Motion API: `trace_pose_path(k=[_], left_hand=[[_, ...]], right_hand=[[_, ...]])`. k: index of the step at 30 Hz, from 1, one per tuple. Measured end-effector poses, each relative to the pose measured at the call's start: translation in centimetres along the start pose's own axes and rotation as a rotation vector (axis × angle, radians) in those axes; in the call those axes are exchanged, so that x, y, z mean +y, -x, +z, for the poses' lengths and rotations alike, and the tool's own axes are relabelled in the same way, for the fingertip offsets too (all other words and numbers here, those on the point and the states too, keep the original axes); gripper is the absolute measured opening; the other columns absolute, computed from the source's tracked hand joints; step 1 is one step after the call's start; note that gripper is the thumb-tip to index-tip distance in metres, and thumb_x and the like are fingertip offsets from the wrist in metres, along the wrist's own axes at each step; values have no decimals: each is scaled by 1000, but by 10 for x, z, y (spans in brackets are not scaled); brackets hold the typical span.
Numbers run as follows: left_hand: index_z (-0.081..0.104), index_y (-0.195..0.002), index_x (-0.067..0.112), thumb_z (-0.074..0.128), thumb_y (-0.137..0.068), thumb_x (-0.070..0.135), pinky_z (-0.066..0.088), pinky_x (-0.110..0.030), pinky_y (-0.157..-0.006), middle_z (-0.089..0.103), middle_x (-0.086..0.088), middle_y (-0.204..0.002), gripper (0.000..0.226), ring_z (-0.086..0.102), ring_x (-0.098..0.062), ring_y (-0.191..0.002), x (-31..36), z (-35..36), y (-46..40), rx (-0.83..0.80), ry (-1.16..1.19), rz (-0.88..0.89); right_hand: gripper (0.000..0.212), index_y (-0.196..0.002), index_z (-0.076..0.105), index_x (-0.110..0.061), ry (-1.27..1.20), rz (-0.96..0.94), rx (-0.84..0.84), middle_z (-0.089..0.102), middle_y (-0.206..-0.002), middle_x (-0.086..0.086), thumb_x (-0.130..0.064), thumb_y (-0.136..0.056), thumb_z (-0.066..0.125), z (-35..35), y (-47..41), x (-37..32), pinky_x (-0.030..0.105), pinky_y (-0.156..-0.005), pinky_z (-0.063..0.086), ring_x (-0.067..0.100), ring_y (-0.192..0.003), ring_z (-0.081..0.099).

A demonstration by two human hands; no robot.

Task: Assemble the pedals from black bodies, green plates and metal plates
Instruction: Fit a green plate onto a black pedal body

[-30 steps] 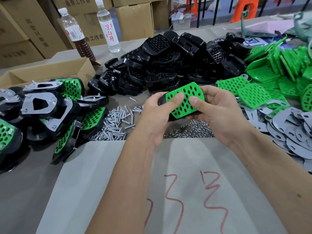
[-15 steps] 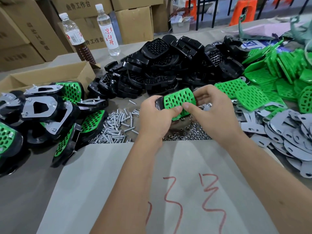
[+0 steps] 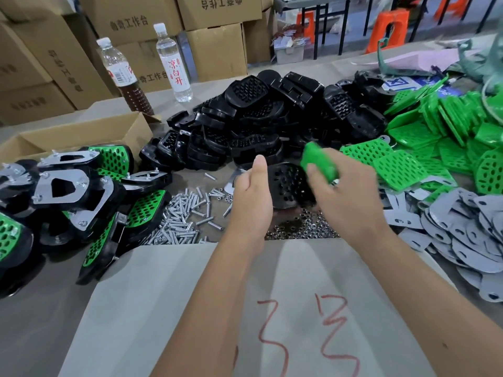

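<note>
A black pedal body (image 3: 288,186) with a perforated face sits between my hands over the screws and nuts. My left hand (image 3: 253,194) holds its left edge, thumb pointing up. My right hand (image 3: 343,200) grips a green perforated plate (image 3: 318,161), blurred and tilted, lifted just off the body's upper right. Loose black bodies (image 3: 258,118) are heaped behind, green plates (image 3: 435,137) lie at the right, and grey metal plates (image 3: 462,229) spread at the right front. Assembled pedals (image 3: 68,191) are piled at the left.
Screws (image 3: 182,219) and small nuts (image 3: 299,229) lie on the table in front of my hands. A grey sheet with red marks (image 3: 272,308) covers the near table. An open cardboard box (image 3: 81,134), two bottles (image 3: 174,63) and stacked cartons stand at the back left.
The green plate lay on the black body with both thumbs on it. Now my right hand has lifted it off to the right, baring the body's perforated face in my left hand.
</note>
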State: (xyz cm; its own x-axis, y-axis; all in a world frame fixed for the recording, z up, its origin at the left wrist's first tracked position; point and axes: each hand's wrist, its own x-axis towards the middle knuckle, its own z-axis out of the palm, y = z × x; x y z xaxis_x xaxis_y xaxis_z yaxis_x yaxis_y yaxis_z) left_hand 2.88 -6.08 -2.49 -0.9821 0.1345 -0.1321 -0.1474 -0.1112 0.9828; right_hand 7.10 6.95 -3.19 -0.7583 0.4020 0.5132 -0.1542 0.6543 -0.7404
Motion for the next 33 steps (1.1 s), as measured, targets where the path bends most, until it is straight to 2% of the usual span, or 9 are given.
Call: trace_pose_path(k=[3,5,7,10,15,22,26,30,33], left_hand=[[67,-86,17,44,-112,38,65,-46,-66,77,1,-80,41,75,-17,-70,10,2,-4,113,33,125],[64,-117,18,45,-113,32,57,-46,-97,73,-2,-115,24,71,-7,-100,20,0,-16,261,6,275],[43,-152,13,50,-111,33,32,-44,-124,41,-10,-161,46,40,-15,-148,34,-1,-26,359,-260,526],[52,-148,11,59,-105,33,15,-58,-128,21,-19,-169,49,15,-33,-159,43,29,-43,339,-676,953],[63,-137,13,63,-96,9,19,-53,-127,38,-12,-161,41,22,-32,-155,44,108,-84,-133,-1146,883],[10,-168,25,58,-97,9,-1,-53,-130,-3,-8,-176,87,-10,-33,-161,31,147,-152,-351,-1786,817],[52,-143,23,73,-87,16,26,-48,-121,48,-9,-151,59,38,-33,-145,39,146,-154,-145,-1802,1014],[59,-128,13,66,-94,37,45,-42,-91,63,-12,-127,42,54,-33,-124,41,129,-143,-60,-1667,951],[57,-106,10,58,-98,31,38,-36,-75,64,-11,-101,22,58,-34,-98,48,99,-131,60,-1202,840]], right_hand=[[27,-76,55,-13,-176,210,197,60,-72,16,-19,-102,55,-7,-5,9,44,-46,50,17,-51,67],[19,-88,60,-25,-320,296,284,64,-85,12,-18,-103,52,-9,-4,8,36,-42,56,17,-57,72],[19,-105,61,-34,-386,302,296,65,-93,5,-18,-103,51,-6,-4,6,31,-45,58,19,-61,74],[22,-115,60,-31,-342,286,287,64,-80,-14,-16,-102,51,-3,-5,10,36,-46,59,27,-57,70],[21,-98,63,-23,-280,331,400,60,-69,0,-16,-85,48,-4,-8,11,58,-59,53,39,-65,56],[16,-90,61,-17,-299,318,391,46,-58,-2,-4,-89,53,-3,-8,16,32,-47,35,13,-49,37],[16,-90,62,-23,-379,354,374,61,-72,18,-10,-89,52,-3,-10,13,50,-50,50,39,-59,53],[12,-81,60,-18,-484,407,340,63,-77,24,-18,-79,48,-2,-11,12,59,-55,50,37,-60,55],[12,-81,60,-15,-495,321,157,66,-77,19,-17,-78,48,2,-9,11,60,-60,51,44,-69,58]])
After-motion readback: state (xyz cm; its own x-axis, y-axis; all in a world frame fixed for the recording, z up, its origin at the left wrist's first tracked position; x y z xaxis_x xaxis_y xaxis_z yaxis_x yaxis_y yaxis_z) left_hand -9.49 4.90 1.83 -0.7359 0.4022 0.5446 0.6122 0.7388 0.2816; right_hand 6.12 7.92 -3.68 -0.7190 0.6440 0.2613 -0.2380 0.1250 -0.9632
